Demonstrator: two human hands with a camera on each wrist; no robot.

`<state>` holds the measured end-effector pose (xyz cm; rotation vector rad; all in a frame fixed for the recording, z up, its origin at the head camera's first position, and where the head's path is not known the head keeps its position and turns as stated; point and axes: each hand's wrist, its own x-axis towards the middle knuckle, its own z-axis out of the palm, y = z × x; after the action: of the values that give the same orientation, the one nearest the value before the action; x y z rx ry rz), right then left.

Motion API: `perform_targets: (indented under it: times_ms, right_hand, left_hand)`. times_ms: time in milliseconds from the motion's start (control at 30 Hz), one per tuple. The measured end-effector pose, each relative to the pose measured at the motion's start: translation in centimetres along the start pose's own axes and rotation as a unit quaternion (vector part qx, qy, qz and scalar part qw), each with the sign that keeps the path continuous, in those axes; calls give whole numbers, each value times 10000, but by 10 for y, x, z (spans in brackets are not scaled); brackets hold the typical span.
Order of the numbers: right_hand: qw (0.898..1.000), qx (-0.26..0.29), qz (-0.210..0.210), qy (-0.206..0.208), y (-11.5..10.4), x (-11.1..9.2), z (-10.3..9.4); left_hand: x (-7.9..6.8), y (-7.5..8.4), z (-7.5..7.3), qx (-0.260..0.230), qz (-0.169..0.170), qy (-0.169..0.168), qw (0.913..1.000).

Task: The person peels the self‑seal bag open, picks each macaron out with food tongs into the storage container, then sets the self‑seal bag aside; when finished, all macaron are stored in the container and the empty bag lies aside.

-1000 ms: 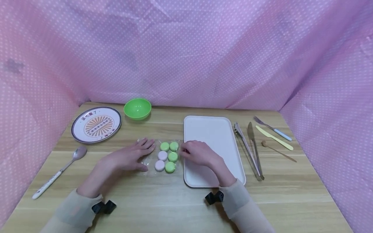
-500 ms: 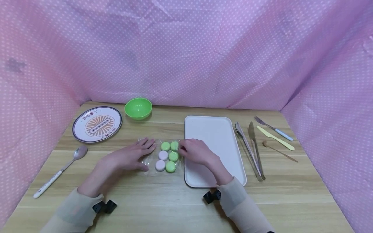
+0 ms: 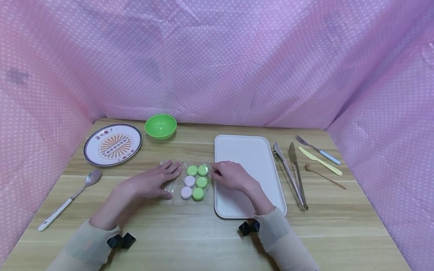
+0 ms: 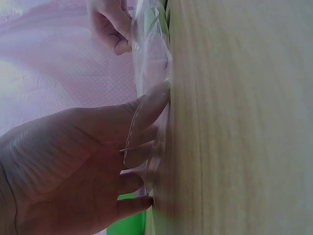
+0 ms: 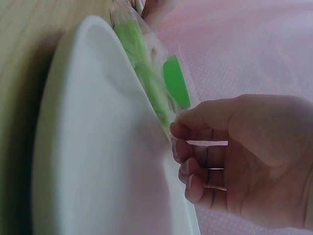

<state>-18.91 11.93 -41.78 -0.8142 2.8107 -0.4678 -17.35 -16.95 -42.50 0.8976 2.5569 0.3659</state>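
A clear plastic bag (image 3: 176, 192) of macarons lies flat on the wooden table, with several green macarons (image 3: 202, 183) and two pale purple macarons (image 3: 189, 181) showing through it. My left hand (image 3: 152, 182) presses on the bag's left end, fingers spread; in the left wrist view the clear film (image 4: 151, 63) covers part of its thumb and fingers. At the bag's upper right edge my right hand (image 3: 234, 177) pinches the plastic between thumb and index finger, over the left rim of a white tray (image 3: 249, 150). The right wrist view shows its other fingers curled.
Left of the bag are a round patterned plate (image 3: 135, 150) and a spoon (image 3: 64, 205); a green bowl (image 3: 161, 127) stands behind. Right of the tray lie metal tongs (image 3: 288, 173), a metal knife (image 3: 296, 169), a fork (image 3: 318, 149), a yellow knife (image 3: 320, 161) and a thin brown stick (image 3: 323, 176).
My right hand shifts slightly left at the bag's edge, then slightly back to the right. The left hand stays in place on the bag, and the macarons keep their arrangement.
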Motion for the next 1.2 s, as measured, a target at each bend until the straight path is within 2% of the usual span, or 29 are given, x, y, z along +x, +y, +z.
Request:
perform_targets:
  times_ms: [200, 400, 633, 967, 1200]
  right_hand:
    - [9999, -20, -72, -79, 0, 0, 2]
    - [9999, 70, 29, 103, -5, 5, 6]
    - [9994, -89, 219, 241, -10, 6, 10]
    - [9992, 87, 238, 308, -5, 4, 7]
    - [9992, -40, 239, 307, 0, 3, 6]
  left_hand:
    - [-1, -1, 1, -38, -78, -51, 9999]
    - [-1, -2, 1, -32, -85, -22, 10000]
    - [-1, -2, 2, -6, -51, -25, 10000]
    - [0, -1, 1, -9, -45, -32, 10000]
    - [1, -2, 2, 9, -20, -35, 10000]
